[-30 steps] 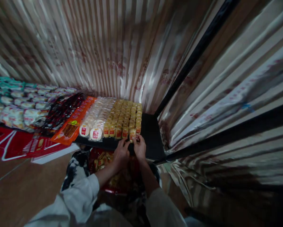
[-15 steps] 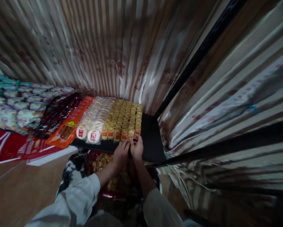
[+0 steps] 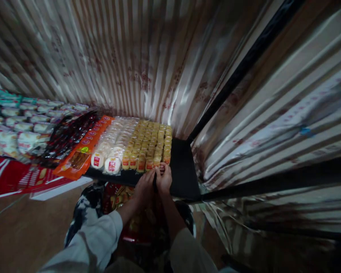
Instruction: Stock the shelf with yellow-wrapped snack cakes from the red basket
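Note:
Rows of small yellow wrapped snack packs (image 3: 147,142) with red-orange labels stand on a black shelf (image 3: 184,167). At the front of their right-hand rows, my right hand (image 3: 164,179) has its fingers bent against the end packs. My left hand (image 3: 144,185) is right beside it, fingertips close to the lower front of the same rows. Both sets of fingers look curled, and anything between them is too small or dark to make out. Below the hands, a red container (image 3: 133,239) holds more yellow packs, partly hidden by my forearms.
Left of the yellow packs lie clear packs of round white crackers (image 3: 112,165), an orange snack bag (image 3: 82,155), dark packets (image 3: 69,136) and white packets (image 3: 30,140). Striped curtain sheeting (image 3: 142,60) hangs behind. Black poles (image 3: 233,87) frame the right side.
My hands stay at the front of the yellow rows, with the left hand slightly shifted. The view has moved a little; the packs look the same.

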Demonstrator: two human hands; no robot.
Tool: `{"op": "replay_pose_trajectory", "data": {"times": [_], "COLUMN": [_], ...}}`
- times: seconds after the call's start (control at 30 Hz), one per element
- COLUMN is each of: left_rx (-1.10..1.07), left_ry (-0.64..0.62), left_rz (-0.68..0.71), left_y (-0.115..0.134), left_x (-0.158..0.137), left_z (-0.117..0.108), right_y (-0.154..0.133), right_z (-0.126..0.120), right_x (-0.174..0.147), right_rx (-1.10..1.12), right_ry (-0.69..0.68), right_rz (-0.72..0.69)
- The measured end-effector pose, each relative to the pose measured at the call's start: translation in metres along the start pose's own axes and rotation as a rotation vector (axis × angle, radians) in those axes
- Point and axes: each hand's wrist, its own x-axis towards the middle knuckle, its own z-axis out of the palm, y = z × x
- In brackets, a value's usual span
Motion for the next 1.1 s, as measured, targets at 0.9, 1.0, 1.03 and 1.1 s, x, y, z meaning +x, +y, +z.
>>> {"op": "replay_pose_trajectory", "data": {"times": [0.9,1.0,1.03,1.1], "left_rx": [0.117,0.102,0.093,0.074], "left_ry": [-0.128,-0.138,-0.140,-0.153], "left_rz": [0.284,0.288,0.282,0.278], "left_y": [-0.016,-0.019,-0.019,-0.018], "left_x": [0.012,0.013,0.013,0.012], "left_z": [-0.004,-0.003,-0.003,-0.003], "right_y": [0.009,0.008,0.008,0.007], "right_z": [-0.004,-0.006,-0.006,-0.005], "right_x": [-0.003,-0.002,-0.002,-0.002], "right_rx": [-0.009,-0.001,0.005,0.015], "right_ry": [0.026,0.020,0.011,-0.012], "right_rz": [-0.126,-0.091,-0.068,-0.026]}}
